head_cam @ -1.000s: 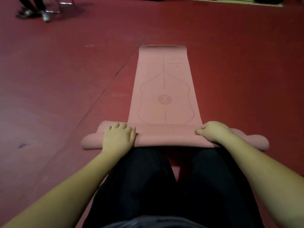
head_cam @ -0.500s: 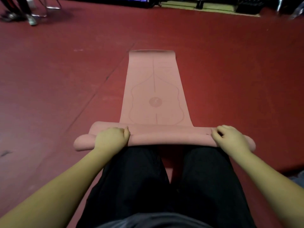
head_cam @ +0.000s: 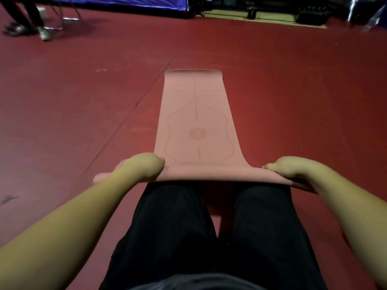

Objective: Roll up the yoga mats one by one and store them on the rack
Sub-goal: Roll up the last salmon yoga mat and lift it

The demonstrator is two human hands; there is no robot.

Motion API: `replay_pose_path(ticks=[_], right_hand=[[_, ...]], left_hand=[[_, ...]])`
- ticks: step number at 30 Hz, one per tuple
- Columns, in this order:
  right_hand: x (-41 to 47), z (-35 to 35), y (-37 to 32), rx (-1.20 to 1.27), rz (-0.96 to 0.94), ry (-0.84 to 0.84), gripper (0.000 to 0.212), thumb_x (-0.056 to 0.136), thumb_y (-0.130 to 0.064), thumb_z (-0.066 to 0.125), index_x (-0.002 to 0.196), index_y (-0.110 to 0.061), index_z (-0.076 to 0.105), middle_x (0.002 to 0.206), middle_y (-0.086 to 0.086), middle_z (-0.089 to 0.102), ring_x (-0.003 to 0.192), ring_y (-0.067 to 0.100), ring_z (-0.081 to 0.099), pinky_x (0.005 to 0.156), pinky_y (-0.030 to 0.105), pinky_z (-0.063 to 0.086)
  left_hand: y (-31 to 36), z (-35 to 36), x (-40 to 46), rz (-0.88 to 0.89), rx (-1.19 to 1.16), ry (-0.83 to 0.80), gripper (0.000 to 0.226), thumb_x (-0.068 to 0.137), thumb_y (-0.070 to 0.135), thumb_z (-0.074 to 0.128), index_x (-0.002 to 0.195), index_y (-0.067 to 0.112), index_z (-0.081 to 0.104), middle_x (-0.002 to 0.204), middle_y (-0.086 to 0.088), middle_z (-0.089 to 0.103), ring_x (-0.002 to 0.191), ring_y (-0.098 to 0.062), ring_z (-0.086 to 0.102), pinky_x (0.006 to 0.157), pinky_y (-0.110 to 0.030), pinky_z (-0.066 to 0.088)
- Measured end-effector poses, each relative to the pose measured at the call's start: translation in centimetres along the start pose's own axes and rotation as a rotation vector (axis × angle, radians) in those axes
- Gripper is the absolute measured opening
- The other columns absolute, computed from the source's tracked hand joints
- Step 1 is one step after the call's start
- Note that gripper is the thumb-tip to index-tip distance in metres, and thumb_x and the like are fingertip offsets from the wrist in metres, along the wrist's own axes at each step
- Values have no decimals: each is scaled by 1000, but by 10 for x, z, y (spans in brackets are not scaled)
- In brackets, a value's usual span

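A pink yoga mat (head_cam: 194, 114) with a printed outline and a round logo lies flat on the red floor, stretching away from me. Its near end is wound into a roll (head_cam: 209, 173) lying across in front of my knees. My left hand (head_cam: 140, 166) presses on the roll near its left end, fingers curled over the far side. My right hand (head_cam: 293, 167) grips the roll near its right end, fingers bent over the top. No rack is in view.
Red sports floor (head_cam: 73, 105) on all sides. Far left, a person's legs and shoes (head_cam: 27, 26) beside metal chair legs (head_cam: 62, 17). A blue barrier (head_cam: 125, 3) and dark equipment (head_cam: 310, 13) line the far edge.
The roll has advanced forward along the mat, leaving less of it flat. Both hands shifted further over the roll's top, the right hand moved outward toward the right end. The camera tilted up.
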State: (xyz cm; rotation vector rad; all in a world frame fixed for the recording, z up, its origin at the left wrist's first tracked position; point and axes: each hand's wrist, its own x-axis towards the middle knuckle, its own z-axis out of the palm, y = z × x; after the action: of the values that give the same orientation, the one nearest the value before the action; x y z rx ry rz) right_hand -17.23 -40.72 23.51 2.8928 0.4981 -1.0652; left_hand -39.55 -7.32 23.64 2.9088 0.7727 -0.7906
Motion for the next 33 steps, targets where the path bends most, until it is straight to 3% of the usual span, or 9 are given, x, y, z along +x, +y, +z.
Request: replay_pose_path(ticks=[4, 7, 12, 18, 20, 21, 25, 29, 33], right_hand=[[15, 11, -1, -12, -1, 16, 61, 94, -59, 45, 120, -8, 66, 126, 13, 63, 104, 29, 57, 89, 34, 44], [21, 18, -2, 31, -39, 81, 56, 92, -62, 49, 115, -13, 64, 116, 8, 63, 103, 29, 58, 88, 35, 46], [27, 23, -10, 5, -105, 186, 40, 92, -58, 52, 74, -23, 56, 79, -1, 59, 80, 21, 55, 67, 33, 42], [35, 23, -16, -47, -100, 257, 49, 94, -63, 44, 86, -23, 71, 88, 1, 66, 87, 25, 58, 71, 33, 45], [40, 20, -19, -67, -104, 244, 48, 93, -64, 45, 87, -24, 70, 87, 0, 65, 86, 25, 58, 71, 33, 45], [41, 18, -21, -88, -109, 242, 46, 93, -63, 45, 86, -24, 69, 86, -1, 64, 86, 24, 57, 70, 32, 44], [46, 17, -21, -96, -102, 226, 42, 92, -61, 49, 83, -22, 61, 86, -4, 60, 87, 22, 56, 64, 32, 39], [52, 19, -21, -106, -92, 205, 41, 92, -62, 48, 84, -25, 63, 86, -4, 60, 87, 22, 56, 66, 32, 42], [49, 22, -22, -71, -102, 317, 52, 94, -65, 42, 78, -21, 67, 80, -3, 62, 81, 22, 58, 65, 33, 46]], left_hand=[[-5, 18, 16, 45, 205, -91, 58, 97, 40, 17, 146, 24, 44, 149, -3, 48, 131, -30, 49, 108, -45, 38], [0, 18, 25, 19, 180, -195, 54, 96, 32, 36, 148, 23, 41, 147, -6, 48, 130, -33, 49, 108, -49, 39], [7, 18, 26, 83, 287, -96, 57, 87, 18, 59, 143, 21, 45, 134, -7, 54, 118, -33, 56, 97, -45, 49], [11, 32, 31, -90, -181, 152, 58, 94, 19, 56, 149, 19, 36, 127, -4, 57, 115, -29, 58, 84, -38, 49], [11, 31, 28, -133, -325, 269, 35, 104, 38, 39, 127, 22, 58, 93, 0, 59, 103, -28, 62, 75, -36, 45], [12, 30, 26, -138, -306, 268, 43, 105, 45, 30, 111, 20, 65, 82, 1, 56, 97, -28, 63, 72, -35, 43], [14, 42, 12, -90, -98, 436, 60, 104, 52, 29, 86, 11, 69, 87, -9, 69, 83, -32, 64, 62, -36, 43], [13, 67, -3, 20, -248, 581, 60, 93, 53, 30, 67, 9, 63, 72, -9, 62, 72, -33, 60, 60, -37, 41], [17, 82, -4, 7, -178, 621, 48, 95, 45, 34, 72, 11, 61, 76, -9, 61, 77, -34, 56, 64, -42, 45]])
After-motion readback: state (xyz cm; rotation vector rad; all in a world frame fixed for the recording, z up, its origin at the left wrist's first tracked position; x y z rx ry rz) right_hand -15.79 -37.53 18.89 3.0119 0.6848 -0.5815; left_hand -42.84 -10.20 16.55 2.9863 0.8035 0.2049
